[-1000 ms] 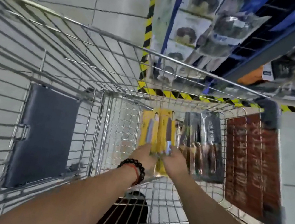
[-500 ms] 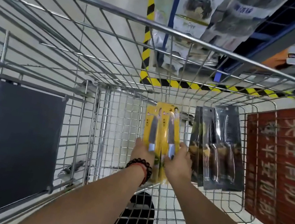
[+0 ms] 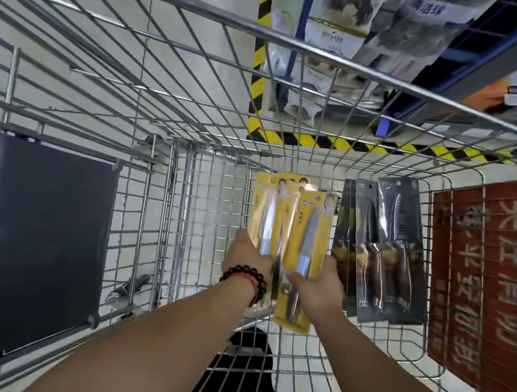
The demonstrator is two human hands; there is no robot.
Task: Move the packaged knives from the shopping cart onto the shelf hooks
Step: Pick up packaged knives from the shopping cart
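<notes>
Head view: the wire shopping cart point(image 3: 98, 119) fills most of the frame, its top rail running from upper left to right of centre. The grey seat flap point(image 3: 34, 242) sits at left and the red sign panel point(image 3: 489, 288) at right, both larger in frame than half a second ago. Beyond the rail, the shelf point(image 3: 375, 33) with hanging packages occupies the upper right. On the cart floor right of centre, the dark knife packs point(image 3: 382, 249) lie overlapped, unmoved. At centre, the yellow knife packs point(image 3: 275, 219) have been split: the left hand point(image 3: 250, 256), with a bead bracelet point(image 3: 244, 278) at the wrist, grasps the rear ones, while the right hand point(image 3: 317, 284) grips one yellow pack point(image 3: 304, 259), now pulled apart from the others and nearer the lower edge.
</notes>
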